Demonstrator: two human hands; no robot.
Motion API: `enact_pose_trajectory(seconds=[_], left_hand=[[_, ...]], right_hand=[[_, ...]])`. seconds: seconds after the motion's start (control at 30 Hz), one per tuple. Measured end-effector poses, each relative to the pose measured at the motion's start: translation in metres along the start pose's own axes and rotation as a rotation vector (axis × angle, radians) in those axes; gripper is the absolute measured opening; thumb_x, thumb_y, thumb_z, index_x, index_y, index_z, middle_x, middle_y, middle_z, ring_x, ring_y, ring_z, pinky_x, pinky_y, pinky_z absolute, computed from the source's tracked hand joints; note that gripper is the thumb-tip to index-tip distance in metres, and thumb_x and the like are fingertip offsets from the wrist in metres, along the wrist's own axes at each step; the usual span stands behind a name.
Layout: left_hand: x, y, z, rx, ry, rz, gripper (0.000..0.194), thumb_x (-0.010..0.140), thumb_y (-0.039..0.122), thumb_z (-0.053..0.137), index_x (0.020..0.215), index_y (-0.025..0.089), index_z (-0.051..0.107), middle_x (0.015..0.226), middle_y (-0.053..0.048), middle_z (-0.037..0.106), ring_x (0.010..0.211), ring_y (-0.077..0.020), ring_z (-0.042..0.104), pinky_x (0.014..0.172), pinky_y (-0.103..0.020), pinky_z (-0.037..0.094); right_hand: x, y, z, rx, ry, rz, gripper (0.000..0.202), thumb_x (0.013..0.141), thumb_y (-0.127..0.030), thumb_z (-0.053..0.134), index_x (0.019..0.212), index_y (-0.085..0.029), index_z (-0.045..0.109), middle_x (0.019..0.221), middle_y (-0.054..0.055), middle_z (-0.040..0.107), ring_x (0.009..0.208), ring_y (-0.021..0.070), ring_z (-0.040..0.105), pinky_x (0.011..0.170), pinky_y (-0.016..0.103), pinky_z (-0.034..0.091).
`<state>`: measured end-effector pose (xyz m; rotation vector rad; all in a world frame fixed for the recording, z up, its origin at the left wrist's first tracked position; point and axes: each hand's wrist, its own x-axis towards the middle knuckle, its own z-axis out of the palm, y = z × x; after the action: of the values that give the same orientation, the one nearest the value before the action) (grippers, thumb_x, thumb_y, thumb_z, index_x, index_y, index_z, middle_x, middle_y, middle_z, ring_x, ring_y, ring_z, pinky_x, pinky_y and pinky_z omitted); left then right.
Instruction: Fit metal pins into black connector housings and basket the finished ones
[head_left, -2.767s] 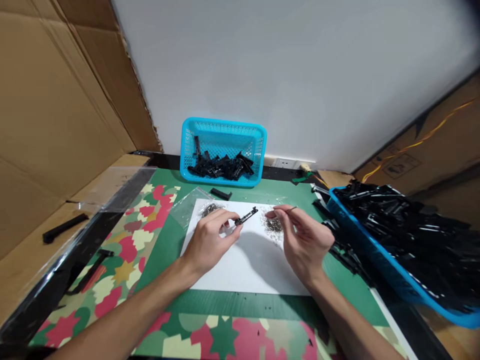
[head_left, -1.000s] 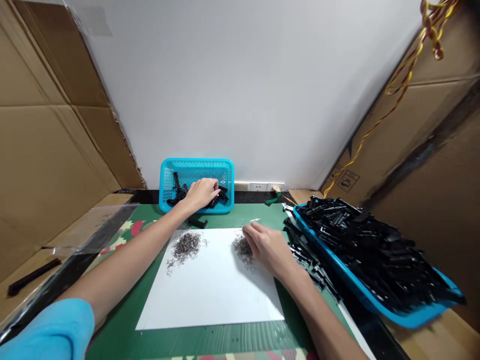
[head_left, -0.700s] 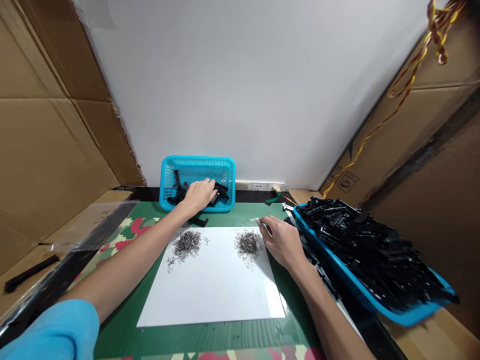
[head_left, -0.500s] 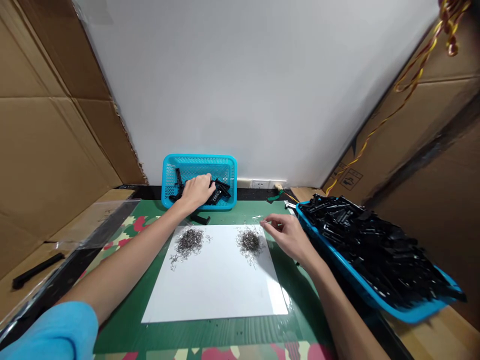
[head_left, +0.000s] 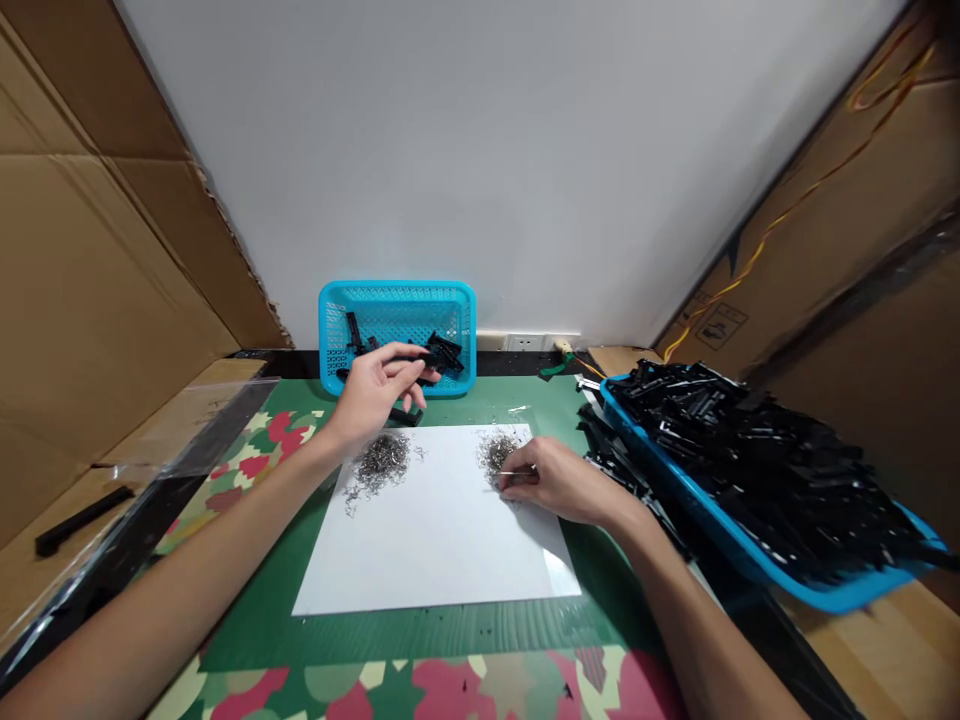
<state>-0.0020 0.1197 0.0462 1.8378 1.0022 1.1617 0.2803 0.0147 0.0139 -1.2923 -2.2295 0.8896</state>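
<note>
My left hand (head_left: 375,392) is just in front of the small blue basket (head_left: 322,335), its fingers closed round a black plastic part (head_left: 424,359). Several similar black parts lie inside that basket, and another sits on the green mat by its front edge. My right hand (head_left: 551,478) is at the right-hand pile of tiny metal pieces (head_left: 498,452). Thumb and fingertips pinch a thin, shiny sliver (head_left: 517,474) whose kind I cannot make out. A second pile of small metal pieces (head_left: 381,458) lies on the left of the white sheet (head_left: 435,560).
A long blue basket (head_left: 675,485) heaped with black plastic parts stands on the right, with more parts beside it. Cardboard walls (head_left: 75,240) flank the table. Behind are wall sockets (head_left: 525,343) and a twisted yellow cable (head_left: 757,250). One black bar (head_left: 82,522) lies far left.
My left hand has come out of the small basket towards me with a black part. My right hand has moved left and nearer, onto the right metal pile. The view has shifted slightly.
</note>
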Motion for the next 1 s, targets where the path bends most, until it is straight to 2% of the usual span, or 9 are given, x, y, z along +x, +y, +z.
enact_pose_trajectory(seconds=[0.07, 0.13, 0.2, 0.4, 0.53, 0.63, 0.83, 0.9, 1.0], left_hand=[[-0.025, 0.003, 0.006, -0.261, -0.075, -0.138, 0.043, 0.095, 0.049, 0.071, 0.117, 0.014, 0.061, 0.101, -0.017, 0.080, 0.062, -0.0172, 0.072, 0.052, -0.026, 0.051], [-0.047, 0.006, 0.010, -0.425, -0.130, -0.280, 0.039, 0.094, 0.045, 0.075, 0.113, 0.015, 0.062, 0.103, -0.016, 0.080, 0.066, -0.0176, 0.073, 0.052, -0.024, 0.050], [-0.065, 0.009, 0.014, -0.516, -0.168, -0.391, 0.034, 0.094, 0.041, 0.076, 0.113, 0.015, 0.063, 0.106, -0.016, 0.079, 0.068, -0.0173, 0.074, 0.051, -0.022, 0.050], [-0.098, 0.005, 0.019, -0.728, -0.215, -0.561, 0.025, 0.097, 0.038, 0.070, 0.112, 0.020, 0.063, 0.088, -0.007, 0.075, 0.058, -0.0149, 0.071, 0.043, -0.019, 0.045], [-0.108, -0.003, 0.021, -0.848, -0.276, -0.591, 0.019, 0.102, 0.041, 0.061, 0.111, 0.025, 0.058, 0.084, -0.003, 0.071, 0.055, -0.0145, 0.069, 0.041, -0.018, 0.043], [-0.109, -0.004, 0.020, -0.896, -0.299, -0.579, 0.017, 0.104, 0.042, 0.055, 0.111, 0.027, 0.054, 0.086, -0.002, 0.069, 0.054, -0.0143, 0.068, 0.041, -0.018, 0.043], [-0.107, 0.000, 0.016, -0.961, -0.312, -0.573, 0.014, 0.108, 0.037, 0.044, 0.108, 0.024, 0.050, 0.083, 0.000, 0.063, 0.050, -0.0117, 0.063, 0.041, -0.018, 0.043], [-0.108, -0.001, 0.017, -0.949, -0.316, -0.578, 0.019, 0.108, 0.041, 0.047, 0.102, 0.023, 0.049, 0.084, 0.000, 0.062, 0.051, -0.0123, 0.064, 0.038, -0.018, 0.044], [-0.109, -0.002, 0.020, -0.870, -0.286, -0.581, 0.027, 0.105, 0.042, 0.058, 0.092, 0.021, 0.047, 0.079, 0.003, 0.057, 0.048, -0.0093, 0.059, 0.037, -0.016, 0.043]], right_hand=[[0.000, -0.002, 0.001, 0.002, -0.013, -0.004, 0.012, 0.085, -0.015, 0.070, 0.084, -0.020, 0.081, 0.077, 0.001, 0.075, 0.069, 0.0158, 0.064, 0.065, 0.023, 0.045], [0.000, -0.005, 0.001, -0.024, -0.033, -0.013, 0.013, 0.085, -0.013, 0.069, 0.081, -0.020, 0.079, 0.073, 0.000, 0.072, 0.065, 0.0142, 0.061, 0.061, 0.022, 0.042], [-0.001, -0.009, 0.001, -0.076, -0.049, -0.017, 0.014, 0.087, -0.012, 0.067, 0.080, -0.020, 0.077, 0.066, -0.002, 0.066, 0.059, 0.0124, 0.054, 0.057, 0.022, 0.036], [-0.003, -0.019, -0.001, -0.096, -0.090, -0.001, 0.017, 0.099, -0.018, 0.062, 0.083, -0.019, 0.068, 0.065, -0.004, 0.056, 0.058, 0.0119, 0.045, 0.055, 0.024, 0.031], [-0.004, -0.027, -0.004, 0.083, -0.057, -0.020, 0.022, 0.109, -0.031, 0.051, 0.093, -0.020, 0.062, 0.080, -0.001, 0.056, 0.069, 0.0137, 0.045, 0.061, 0.024, 0.038], [-0.004, -0.033, -0.002, 0.242, -0.024, 0.005, 0.025, 0.110, -0.040, 0.048, 0.099, -0.021, 0.059, 0.086, 0.000, 0.057, 0.072, 0.0143, 0.045, 0.063, 0.025, 0.040], [0.004, -0.035, 0.017, 0.486, 0.082, 0.070, 0.024, 0.102, -0.044, 0.066, 0.098, -0.021, 0.064, 0.088, 0.001, 0.060, 0.064, 0.0118, 0.043, 0.055, 0.026, 0.035], [0.008, -0.033, 0.025, 0.559, 0.121, 0.076, 0.023, 0.097, -0.042, 0.074, 0.097, -0.020, 0.066, 0.090, 0.002, 0.061, 0.063, 0.0106, 0.043, 0.052, 0.025, 0.033], [0.011, -0.029, 0.033, 0.612, 0.160, 0.085, 0.027, 0.092, -0.041, 0.080, 0.106, -0.020, 0.073, 0.094, 0.004, 0.066, 0.069, 0.0124, 0.052, 0.053, 0.024, 0.038]])
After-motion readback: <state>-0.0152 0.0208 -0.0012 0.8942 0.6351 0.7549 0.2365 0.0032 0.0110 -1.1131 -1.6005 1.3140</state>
